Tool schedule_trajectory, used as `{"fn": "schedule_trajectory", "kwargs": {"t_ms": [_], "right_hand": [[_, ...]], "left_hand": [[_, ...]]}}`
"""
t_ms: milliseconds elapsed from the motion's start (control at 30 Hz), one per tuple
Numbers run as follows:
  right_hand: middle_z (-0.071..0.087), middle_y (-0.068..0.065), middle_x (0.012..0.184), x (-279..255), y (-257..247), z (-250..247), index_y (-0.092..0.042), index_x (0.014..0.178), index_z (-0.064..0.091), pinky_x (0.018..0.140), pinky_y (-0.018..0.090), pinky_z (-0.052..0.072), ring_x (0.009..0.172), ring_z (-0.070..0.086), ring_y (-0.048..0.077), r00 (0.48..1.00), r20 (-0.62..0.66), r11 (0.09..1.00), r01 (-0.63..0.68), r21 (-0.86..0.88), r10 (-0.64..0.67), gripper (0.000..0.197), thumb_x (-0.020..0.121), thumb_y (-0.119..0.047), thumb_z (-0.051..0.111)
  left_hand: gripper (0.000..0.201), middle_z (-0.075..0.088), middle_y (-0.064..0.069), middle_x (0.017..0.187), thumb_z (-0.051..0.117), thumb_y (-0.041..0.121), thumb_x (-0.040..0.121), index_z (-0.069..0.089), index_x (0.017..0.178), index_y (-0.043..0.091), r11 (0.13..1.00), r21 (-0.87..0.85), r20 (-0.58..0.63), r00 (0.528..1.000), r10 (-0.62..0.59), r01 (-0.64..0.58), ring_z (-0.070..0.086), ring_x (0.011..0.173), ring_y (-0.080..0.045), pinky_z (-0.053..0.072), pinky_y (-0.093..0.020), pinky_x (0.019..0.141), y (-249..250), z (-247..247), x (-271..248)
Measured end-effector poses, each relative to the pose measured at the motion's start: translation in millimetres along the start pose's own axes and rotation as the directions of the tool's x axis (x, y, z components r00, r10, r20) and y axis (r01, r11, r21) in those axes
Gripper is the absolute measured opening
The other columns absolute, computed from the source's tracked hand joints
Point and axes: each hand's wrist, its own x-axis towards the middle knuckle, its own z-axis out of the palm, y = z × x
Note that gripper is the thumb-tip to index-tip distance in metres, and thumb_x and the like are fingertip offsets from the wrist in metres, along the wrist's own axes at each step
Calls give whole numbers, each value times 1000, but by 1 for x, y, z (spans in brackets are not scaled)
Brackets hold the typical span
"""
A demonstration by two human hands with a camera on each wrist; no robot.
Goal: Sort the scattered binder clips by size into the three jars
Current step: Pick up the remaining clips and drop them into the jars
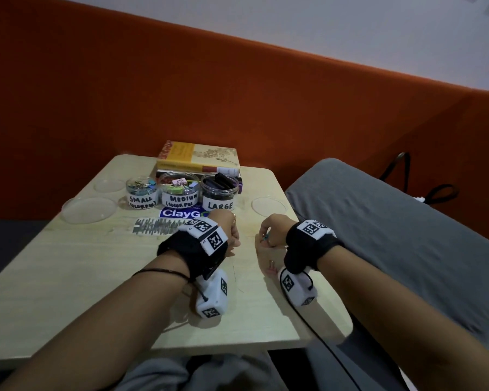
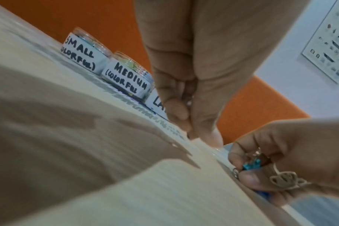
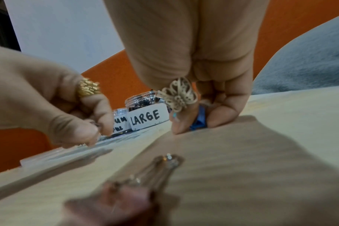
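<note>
Three labelled clear jars stand in a row: SMALL [image 1: 141, 193], MEDIUM [image 1: 179, 193] and LARGE [image 1: 219, 193], each holding clips. Just in front of the LARGE jar, my left hand [image 1: 233, 235] has its fingers curled tight, thumb and forefinger pinching a small wire-handled clip [image 3: 95, 123] that is mostly hidden. To its right, my right hand [image 1: 263, 238] presses down to the table [image 1: 96, 277]. It pinches a blue binder clip [image 3: 198, 120] and also holds a teal clip [image 2: 251, 165]. A pink clip [image 1: 271, 265] lies on the table under my right wrist.
A stack of books [image 1: 201, 160] sits behind the jars. Clear jar lids lie at the left [image 1: 89, 210], the far left [image 1: 109, 185] and the right [image 1: 268, 206]. A grey cushion [image 1: 393, 221] borders the table's right edge, with an orange backrest [image 1: 237, 94] behind.
</note>
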Motion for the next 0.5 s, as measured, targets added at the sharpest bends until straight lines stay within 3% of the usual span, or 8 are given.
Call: {"fn": "schedule_trajectory", "kwargs": {"t_ms": [67, 133, 200, 267, 367, 433, 500], "right_hand": [[65, 15, 114, 4, -1, -3, -3, 113, 67, 76, 33, 51, 93, 58, 24, 1000, 11, 999, -3, 32, 2, 30, 84, -2, 62], [68, 16, 109, 10, -6, -11, -2, 108, 70, 72, 30, 56, 83, 56, 20, 1000, 4, 997, 4, 76, -4, 29, 81, 4, 63], [71, 19, 109, 14, -20, -23, 0, 101, 72, 61, 24, 57, 76, 60, 20, 999, -39, 986, 27, 166, -21, 24, 80, 6, 63], [72, 19, 107, 17, -43, -38, 2, 99, 72, 55, 20, 54, 72, 64, 21, 989, -132, 967, 97, 236, -67, 18, 83, 2, 64], [72, 13, 106, 31, -86, -57, -4, 100, 74, 72, 22, 45, 91, 65, 23, 916, -365, 950, 248, 189, -166, 18, 82, -8, 68], [74, 12, 103, 49, -116, -65, -6, 98, 75, 73, 23, 44, 84, 60, 18, 875, -443, 928, 311, 204, -196, 18, 82, -14, 71], [74, 12, 102, 70, -143, -68, -7, 99, 76, 77, 25, 50, 84, 62, 17, 870, -447, 913, 336, 231, -207, 20, 82, -16, 72]], "left_hand": [[25, 69, -7, 116, 62, 14, 90, 70, 111, 5, 1000, 29, -97, 995, -5, 8, 65, 102, -18, 49, -24, 92, -15, -11, -2], [24, 68, -6, 120, 58, 12, 92, 71, 112, 7, 998, -16, -211, 976, -58, 56, 60, 114, -21, 44, -25, 102, -38, -32, -8], [25, 67, -10, 120, 56, 8, 92, 71, 112, 6, 985, -113, -334, 929, -158, 127, 61, 113, -25, 45, -28, 100, -72, -52, -8], [25, 68, -13, 116, 57, 5, 90, 71, 111, 6, 957, -208, -469, 837, -280, 204, 62, 108, -28, 47, -30, 93, -105, -68, -8], [23, 73, -11, 104, 60, 7, 87, 70, 107, 11, 907, -331, -594, 690, -414, 260, 67, 98, -27, 53, -29, 86, -143, -84, -5], [20, 74, -7, 100, 63, 10, 85, 70, 104, 13, 890, -379, -608, 656, -446, 253, 68, 96, -24, 55, -32, 87, -155, -90, -4], [18, 74, -8, 102, 65, 13, 85, 72, 101, 13, 897, -373, -609, 667, -430, 239, 68, 99, -25, 55, -33, 88, -162, -93, -4]]}}
